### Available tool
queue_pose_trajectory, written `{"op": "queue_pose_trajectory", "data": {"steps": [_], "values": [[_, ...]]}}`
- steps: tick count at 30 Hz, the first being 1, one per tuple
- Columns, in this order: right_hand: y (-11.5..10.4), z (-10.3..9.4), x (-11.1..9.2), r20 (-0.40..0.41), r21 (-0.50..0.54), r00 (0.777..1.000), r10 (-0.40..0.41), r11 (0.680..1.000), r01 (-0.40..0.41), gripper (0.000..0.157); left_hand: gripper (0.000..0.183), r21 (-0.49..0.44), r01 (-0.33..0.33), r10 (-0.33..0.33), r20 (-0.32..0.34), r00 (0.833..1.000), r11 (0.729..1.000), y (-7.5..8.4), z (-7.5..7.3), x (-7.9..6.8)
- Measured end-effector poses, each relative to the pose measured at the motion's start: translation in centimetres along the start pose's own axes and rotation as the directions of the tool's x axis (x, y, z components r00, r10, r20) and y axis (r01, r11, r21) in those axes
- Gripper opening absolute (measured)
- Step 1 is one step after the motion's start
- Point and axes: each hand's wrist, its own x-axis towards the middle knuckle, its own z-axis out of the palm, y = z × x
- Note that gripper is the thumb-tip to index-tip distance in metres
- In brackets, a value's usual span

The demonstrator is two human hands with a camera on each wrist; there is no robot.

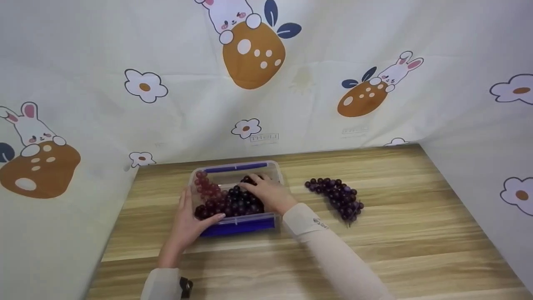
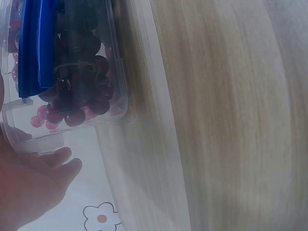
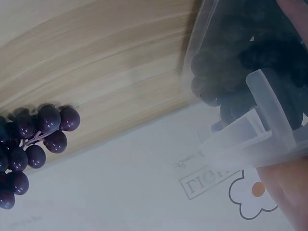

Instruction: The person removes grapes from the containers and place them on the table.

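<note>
A clear plastic container [image 1: 238,168] with blue latches stands on the table, seen also as a clear box [image 3: 276,108] in the right wrist view. Inside are red grapes [image 1: 207,188] on the left and dark grapes [image 1: 239,202] toward the front and right. My left hand [image 1: 186,223] holds the container's front left corner, thumb on the front rim and fingers along the left wall. Reaching over the right side, my right hand [image 1: 270,193] holds dark grapes between thumb and fingers; its palm side is hidden. Another dark purple grape bunch [image 1: 339,198] lies right of the container.
The wood-grain table [image 1: 399,200] is bounded at the back and sides by a pale cloth [image 1: 183,121] printed with rabbits and flowers. A blue latch [image 1: 239,226] sticks out at the container's front.
</note>
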Motion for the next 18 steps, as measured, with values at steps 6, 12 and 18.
{"op": "queue_pose_trajectory", "data": {"steps": [6,12,18], "values": [[-0.18,0.13,0.21,0.042,-0.003,0.998,0.043,0.999,-0.043,0.108,0.134,-0.012,0.003,-0.003,-0.005,1.000,1.000,0.14,0.00,-0.12],[-0.07,0.32,0.30,0.024,0.002,0.999,0.039,0.999,-0.039,0.099,0.135,-0.014,0.009,-0.009,-0.007,1.000,1.000,0.10,0.00,-0.15],[0.00,0.43,0.30,-0.002,0.006,1.000,0.024,1.000,-0.024,0.085,0.135,-0.015,0.022,-0.022,-0.001,1.000,1.000,0.02,0.01,-0.09]]}}
